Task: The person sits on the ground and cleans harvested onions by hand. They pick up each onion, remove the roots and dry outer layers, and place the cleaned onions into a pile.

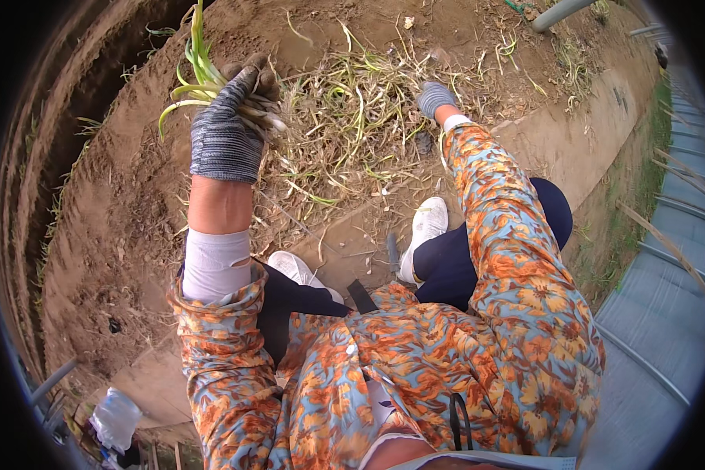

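My left hand (228,132), in a grey striped knit glove with brown-coated fingers, grips a small bunch of spring onions (201,66). Their green leaves stick out on the far left side, while the pale root ends point right. My right hand (436,98), gloved in the same grey knit, reaches to the right edge of a heap of dry stalks, roots and green trimmings (358,111) on the soil. Its fingers are turned away from me, so whether they hold anything is hidden.
My white shoes (429,220) stand on a flat brown sheet near the heap. Ploughed furrows (53,117) run along the left. A grey metal pole (558,14) enters at the top right. Grey plastic sheeting with ribs (664,264) lines the right side; a white plastic bag (116,418) lies lower left.
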Tool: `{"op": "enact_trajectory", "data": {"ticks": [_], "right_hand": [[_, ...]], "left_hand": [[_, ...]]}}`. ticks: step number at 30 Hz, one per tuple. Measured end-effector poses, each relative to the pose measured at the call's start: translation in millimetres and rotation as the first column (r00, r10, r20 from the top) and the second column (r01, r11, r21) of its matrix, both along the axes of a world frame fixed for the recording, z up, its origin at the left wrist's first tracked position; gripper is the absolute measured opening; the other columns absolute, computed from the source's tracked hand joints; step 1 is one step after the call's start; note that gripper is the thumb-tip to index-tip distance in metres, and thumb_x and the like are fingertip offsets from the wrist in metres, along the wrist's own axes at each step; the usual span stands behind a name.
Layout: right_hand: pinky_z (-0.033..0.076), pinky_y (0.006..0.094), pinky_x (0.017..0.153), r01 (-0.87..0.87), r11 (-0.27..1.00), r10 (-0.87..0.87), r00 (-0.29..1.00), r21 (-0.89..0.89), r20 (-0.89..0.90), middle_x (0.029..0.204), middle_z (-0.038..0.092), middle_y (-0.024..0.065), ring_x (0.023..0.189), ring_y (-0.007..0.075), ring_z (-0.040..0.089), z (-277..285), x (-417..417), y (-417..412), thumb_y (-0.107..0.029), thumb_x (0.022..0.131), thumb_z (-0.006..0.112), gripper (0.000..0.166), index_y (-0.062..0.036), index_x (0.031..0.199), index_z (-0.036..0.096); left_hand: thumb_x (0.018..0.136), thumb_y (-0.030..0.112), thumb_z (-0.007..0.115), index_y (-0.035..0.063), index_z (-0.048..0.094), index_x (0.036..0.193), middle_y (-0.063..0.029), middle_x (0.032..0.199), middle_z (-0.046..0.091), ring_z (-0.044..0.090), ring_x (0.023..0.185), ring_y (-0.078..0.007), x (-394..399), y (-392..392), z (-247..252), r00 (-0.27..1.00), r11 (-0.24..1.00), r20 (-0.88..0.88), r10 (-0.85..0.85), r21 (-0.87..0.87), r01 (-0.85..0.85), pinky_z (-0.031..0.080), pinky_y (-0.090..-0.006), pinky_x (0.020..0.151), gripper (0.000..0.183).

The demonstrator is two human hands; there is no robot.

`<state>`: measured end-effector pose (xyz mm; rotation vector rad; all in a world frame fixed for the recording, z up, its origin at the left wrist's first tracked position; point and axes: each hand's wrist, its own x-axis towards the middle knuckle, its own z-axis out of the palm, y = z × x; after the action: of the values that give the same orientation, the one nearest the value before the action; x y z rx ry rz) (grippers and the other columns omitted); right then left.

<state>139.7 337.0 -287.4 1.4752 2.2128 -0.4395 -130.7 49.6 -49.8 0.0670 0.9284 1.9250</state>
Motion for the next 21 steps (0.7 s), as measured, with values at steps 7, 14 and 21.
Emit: {"op": "enact_trajectory", "data": {"ticks": [7, 14, 21], "right_hand": [[0.043, 0.0430, 0.095, 0.239, 0.971, -0.238, 0.970, -0.018, 0.052, 0.124, 0.052, 0.0225, 0.116, 0.0358, 0.050, -51.6, -31.6, 5.6, -0.020, 0.082, 0.059, 0.042, 0.0020, 0.118, 0.055], [0.043, 0.0465, 0.092, 0.360, 0.917, -0.368, 0.929, -0.170, -0.021, 0.121, 0.055, 0.0205, 0.112, 0.0370, 0.054, -21.9, -76.1, -74.8, -0.026, 0.082, 0.059, 0.043, -0.0004, 0.117, 0.056], [0.037, 0.0451, 0.096, 0.111, 0.993, -0.118, 0.972, -0.043, -0.205, 0.118, 0.059, 0.0140, 0.111, 0.0294, 0.055, 41.7, -81.9, -202.8, -0.026, 0.080, 0.057, 0.039, -0.0070, 0.114, 0.056]], "left_hand": [[0.083, 0.001, 0.060, 0.0048, 0.050, 0.105, -0.0168, 0.103, 0.063, 0.062, 0.081, -0.0215, -3.4, 5.4, -1.7, 0.999, 1.000, 0.034, -0.010, -0.028, 0.011, 0.053, -0.0343, 0.076, 0.025], [0.084, 0.003, 0.060, -0.0039, 0.054, 0.110, -0.0153, 0.099, 0.062, 0.062, 0.081, -0.0203, -4.5, 10.2, -3.7, 0.999, 0.998, -0.030, -0.038, -0.051, 0.037, 0.053, -0.0303, 0.073, 0.027], [0.084, 0.009, 0.062, -0.0016, 0.061, 0.103, -0.0112, 0.086, 0.064, 0.063, 0.077, -0.0208, -6.6, 6.6, 1.5, 0.991, 0.993, -0.093, -0.092, -0.086, 0.084, 0.055, -0.0306, 0.064, 0.022]]}}
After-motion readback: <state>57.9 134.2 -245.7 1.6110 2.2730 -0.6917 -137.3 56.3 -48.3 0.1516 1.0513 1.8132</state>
